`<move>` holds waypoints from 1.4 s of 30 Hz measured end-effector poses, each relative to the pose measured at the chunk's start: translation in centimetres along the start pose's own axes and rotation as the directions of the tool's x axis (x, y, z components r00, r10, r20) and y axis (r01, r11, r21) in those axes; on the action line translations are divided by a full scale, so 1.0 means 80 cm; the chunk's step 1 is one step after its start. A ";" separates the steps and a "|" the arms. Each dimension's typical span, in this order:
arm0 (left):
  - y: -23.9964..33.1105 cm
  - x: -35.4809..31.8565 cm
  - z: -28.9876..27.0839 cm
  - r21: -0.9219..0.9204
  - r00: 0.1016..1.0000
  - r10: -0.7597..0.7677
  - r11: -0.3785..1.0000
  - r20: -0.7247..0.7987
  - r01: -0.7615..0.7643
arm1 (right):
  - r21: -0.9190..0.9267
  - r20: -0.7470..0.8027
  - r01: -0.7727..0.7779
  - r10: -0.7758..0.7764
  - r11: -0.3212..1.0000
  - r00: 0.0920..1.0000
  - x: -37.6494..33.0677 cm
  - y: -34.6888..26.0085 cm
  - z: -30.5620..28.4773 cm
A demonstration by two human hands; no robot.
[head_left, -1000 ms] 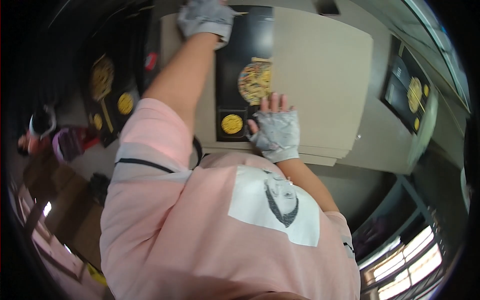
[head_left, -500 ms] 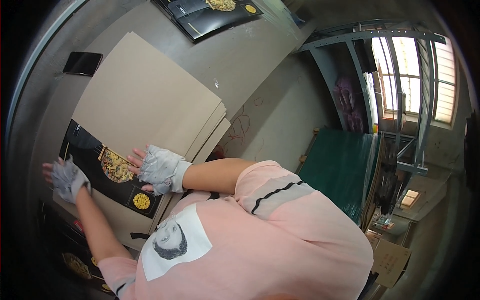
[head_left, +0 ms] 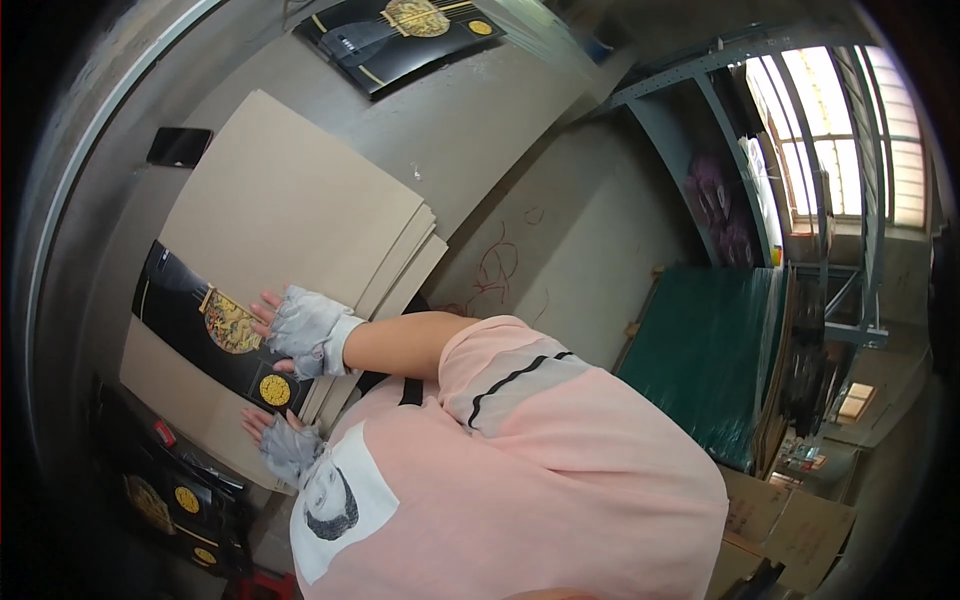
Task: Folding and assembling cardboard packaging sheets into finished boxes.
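A black printed sheet (head_left: 190,300) with gold round pictures lies across a stack of beige cardboard sheets (head_left: 290,180). My right hand (head_left: 310,330), in a grey fingerless glove, rests on the black sheet beside its larger gold picture, fingers spread. Close to my body, my left hand (head_left: 287,445), gloved the same way, is at the near end of the black sheet, over the lower cardboard. Its fingers are stretched out and grip nothing. Part of the black sheet is hidden by my right hand.
A black phone (head_left: 180,147) lies left of the cardboard. More black printed sheets (head_left: 400,50) sit at the table's far end, and others (head_left: 190,500) at the lower left. Right of the table stands a green wrapped stack (head_left: 695,350), with cardboard boxes (head_left: 790,520) nearby.
My left hand has moved right along the black sheet, from its far left side to its near end by my body. My right hand stays on the sheet. The view has shifted slightly.
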State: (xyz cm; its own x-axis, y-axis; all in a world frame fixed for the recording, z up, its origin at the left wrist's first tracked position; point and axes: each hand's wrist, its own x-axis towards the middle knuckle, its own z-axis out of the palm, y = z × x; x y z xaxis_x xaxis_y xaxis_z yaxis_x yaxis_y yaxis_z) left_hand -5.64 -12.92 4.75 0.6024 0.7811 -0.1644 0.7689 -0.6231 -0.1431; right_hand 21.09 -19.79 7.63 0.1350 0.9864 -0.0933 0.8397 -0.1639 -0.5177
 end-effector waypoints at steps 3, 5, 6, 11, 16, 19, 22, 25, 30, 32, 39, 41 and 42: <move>-0.001 0.035 -0.013 -0.424 0.999 -0.034 0.905 0.010 0.035 | 0.083 -0.049 -0.003 0.007 0.997 0.999 0.003 0.014 0.023; 0.000 0.090 -0.029 -0.702 0.978 -0.206 0.691 0.040 0.174 | 0.019 -0.029 -0.008 0.008 1.000 1.000 -0.002 0.011 0.005; -0.001 0.123 -0.032 -0.696 0.952 -0.305 0.683 0.002 0.220 | -0.040 0.003 -0.007 0.007 0.999 1.000 -0.004 0.009 -0.002; -0.029 0.245 0.025 -0.783 0.798 -0.525 0.345 0.296 0.517 | -0.004 -0.033 -0.017 0.017 1.000 0.999 -0.004 0.018 0.005; -0.128 0.241 0.097 -0.833 0.770 -0.381 -0.439 0.512 0.336 | -0.044 0.175 -0.223 0.227 0.974 0.958 -0.014 -0.006 -0.088; -0.051 0.232 0.043 -0.946 0.871 -0.368 -0.114 0.324 0.304 | 0.029 -0.580 -0.505 0.426 0.863 0.694 -0.054 0.106 -0.067; -0.012 0.218 -0.023 -0.870 0.805 -0.334 -0.245 0.490 0.428 | 0.147 -0.369 -0.751 0.740 0.644 0.562 -0.082 0.104 -0.172; -0.109 0.203 0.032 -0.796 0.756 -0.265 -0.299 0.599 0.526 | 0.151 -0.249 -0.752 0.761 0.641 0.599 -0.047 0.100 -0.182; -0.007 0.153 -0.087 -0.853 0.976 -0.160 0.480 0.146 0.206 | 0.019 -0.293 -0.839 0.805 0.544 0.516 -0.049 0.173 -0.153; 0.000 0.151 -0.091 -0.915 0.912 -0.305 0.209 0.275 0.345 | 0.066 -0.342 -0.776 0.745 0.627 0.573 -0.053 0.166 -0.158; -0.022 0.178 -0.012 -0.981 0.887 -0.451 0.108 0.095 0.160 | -0.057 -0.157 -0.818 0.804 0.572 0.574 -0.042 0.173 -0.181; -0.026 0.182 -0.010 -0.923 0.830 -0.422 -0.283 0.365 0.262 | -0.035 -0.116 -0.832 0.824 0.554 0.554 -0.040 0.178 -0.186; -0.026 0.190 -0.011 -0.892 0.815 -0.399 -0.349 0.419 0.288 | -0.036 -0.115 -0.830 0.822 0.557 0.557 -0.038 0.186 -0.187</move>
State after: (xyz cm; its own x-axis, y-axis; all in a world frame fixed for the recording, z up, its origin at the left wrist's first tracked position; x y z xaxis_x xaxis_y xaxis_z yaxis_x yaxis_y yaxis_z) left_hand 2.12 0.30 3.42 0.0943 0.8690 -0.4858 0.0963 0.4777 0.8732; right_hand 41.00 -25.09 12.94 0.8263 0.4157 -0.3801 0.3746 -0.9095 -0.1803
